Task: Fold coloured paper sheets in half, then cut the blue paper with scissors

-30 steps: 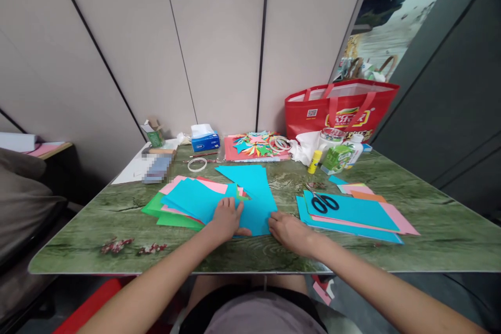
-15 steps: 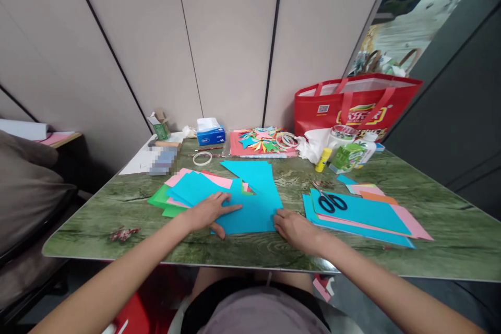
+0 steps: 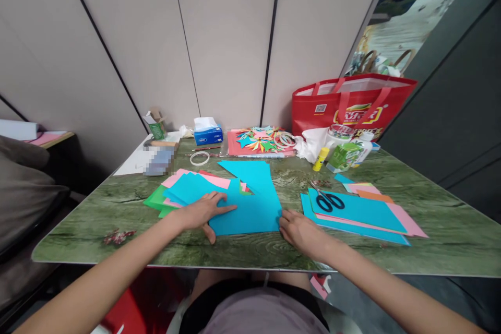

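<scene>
A blue sheet (image 3: 250, 214) lies on the green marbled table, with a pointed flap at its upper left. My left hand (image 3: 203, 211) rests on its left part, thumb and fingers spread apart. At the sheet's lower right corner is my right hand (image 3: 295, 228), its fingers bent and close together; whether they pinch the edge is hidden. Left of the sheet, a fanned pile of blue, pink and green papers (image 3: 188, 186) reaches partly under my left hand. To the right, black-handled scissors (image 3: 329, 202) lie on a stack of blue and pink papers (image 3: 368, 214).
Along the back stand a blue tissue box (image 3: 208, 135), a red packet with paper stars (image 3: 260, 141), a yellow glue stick (image 3: 321, 159), a green box (image 3: 344, 156) and a red bag (image 3: 313, 109). A tape roll (image 3: 200, 158) and a hammer (image 3: 162, 143) lie at the left.
My right hand has shifted slightly right, to just beside the sheet's corner. My left hand stays spread on the sheet, a little further left. The whole view has shifted slightly.
</scene>
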Demonstrator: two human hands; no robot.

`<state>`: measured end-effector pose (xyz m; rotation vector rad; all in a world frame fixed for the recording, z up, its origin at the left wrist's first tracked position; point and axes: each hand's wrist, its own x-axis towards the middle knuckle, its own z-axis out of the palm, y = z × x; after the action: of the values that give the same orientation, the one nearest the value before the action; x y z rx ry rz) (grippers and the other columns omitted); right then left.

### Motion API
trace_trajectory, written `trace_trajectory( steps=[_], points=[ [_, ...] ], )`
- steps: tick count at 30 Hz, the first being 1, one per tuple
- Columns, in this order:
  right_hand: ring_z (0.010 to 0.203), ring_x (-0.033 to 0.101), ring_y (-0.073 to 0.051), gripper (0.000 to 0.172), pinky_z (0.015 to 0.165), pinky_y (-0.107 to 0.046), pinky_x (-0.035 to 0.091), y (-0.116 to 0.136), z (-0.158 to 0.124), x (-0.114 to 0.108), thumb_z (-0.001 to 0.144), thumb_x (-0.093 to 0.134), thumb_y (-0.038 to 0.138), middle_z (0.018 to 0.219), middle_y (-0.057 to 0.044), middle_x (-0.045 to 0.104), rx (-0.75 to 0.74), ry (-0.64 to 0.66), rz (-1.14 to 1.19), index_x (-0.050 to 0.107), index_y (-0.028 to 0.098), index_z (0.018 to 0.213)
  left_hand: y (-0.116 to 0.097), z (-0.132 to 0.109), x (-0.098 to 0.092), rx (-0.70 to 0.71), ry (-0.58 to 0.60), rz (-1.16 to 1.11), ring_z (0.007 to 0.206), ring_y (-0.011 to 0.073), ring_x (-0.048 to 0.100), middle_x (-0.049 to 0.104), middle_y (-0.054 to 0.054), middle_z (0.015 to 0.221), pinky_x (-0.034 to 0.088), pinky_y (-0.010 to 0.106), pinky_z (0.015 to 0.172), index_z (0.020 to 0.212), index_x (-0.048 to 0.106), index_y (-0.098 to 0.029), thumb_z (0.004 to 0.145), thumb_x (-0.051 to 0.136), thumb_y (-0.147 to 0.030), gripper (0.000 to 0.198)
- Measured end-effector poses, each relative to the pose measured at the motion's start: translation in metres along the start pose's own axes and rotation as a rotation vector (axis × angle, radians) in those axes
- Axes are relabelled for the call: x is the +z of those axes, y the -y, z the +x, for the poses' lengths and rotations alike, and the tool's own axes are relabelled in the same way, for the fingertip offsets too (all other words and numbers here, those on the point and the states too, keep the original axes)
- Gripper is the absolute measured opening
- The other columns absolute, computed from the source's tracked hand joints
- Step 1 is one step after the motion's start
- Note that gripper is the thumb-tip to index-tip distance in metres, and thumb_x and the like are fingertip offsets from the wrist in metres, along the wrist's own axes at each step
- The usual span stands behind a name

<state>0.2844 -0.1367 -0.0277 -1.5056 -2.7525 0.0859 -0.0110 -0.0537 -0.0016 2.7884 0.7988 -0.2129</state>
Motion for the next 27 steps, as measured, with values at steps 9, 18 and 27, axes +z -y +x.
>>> trace_trajectory(
  steps=[9, 18, 27],
  points=[
    [0.081, 0.055, -0.02, 0.012, 0.061, -0.027, 0.039, 0.002, -0.003, -0.005, 0.084, 0.045, 0.018, 0.086, -0.007, 0.057, -0.028, -0.107, -0.054, 0.056, 0.018, 0.084, -0.036, -0.022, -0.02, -0.137, 0.125, -0.018, 0.129, 0.0385, 0.023, 0.027, 0.013, 0.143, 0.025, 0.057, 0.097, 0.136, 0.026, -0.036, 0.074, 0.059, -0.02, 0.072],
    [0.092, 0.057, -0.019, 0.028, 0.073, -0.029, 0.045, -0.008, -0.003, -0.014, 0.092, 0.034, 0.029, 0.095, -0.01, 0.064, -0.216, -0.375, 0.172, 0.06, 0.021, 0.097, -0.024, -0.037, -0.025, -0.147, -0.11, 0.152, 0.133, 0.0202, 0.02, 0.031, 0.005, 0.143, 0.012, 0.05, 0.106, 0.136, 0.029, -0.027, 0.074, 0.034, 0.003, 0.069],
    [0.116, 0.043, -0.029, 0.048, 0.089, -0.04, 0.039, -0.02, 0.073, -0.004, 0.08, 0.054, 0.034, 0.123, -0.019, 0.051, 0.384, -0.231, 0.066, 0.047, 0.012, 0.123, 0.053, -0.095, -0.024, -0.318, -0.34, 0.286, 0.132, 0.0236, 0.02, 0.038, 0.001, 0.138, 0.006, 0.06, 0.103, 0.124, 0.048, -0.031, 0.064, 0.033, 0.005, 0.072]
  ],
)
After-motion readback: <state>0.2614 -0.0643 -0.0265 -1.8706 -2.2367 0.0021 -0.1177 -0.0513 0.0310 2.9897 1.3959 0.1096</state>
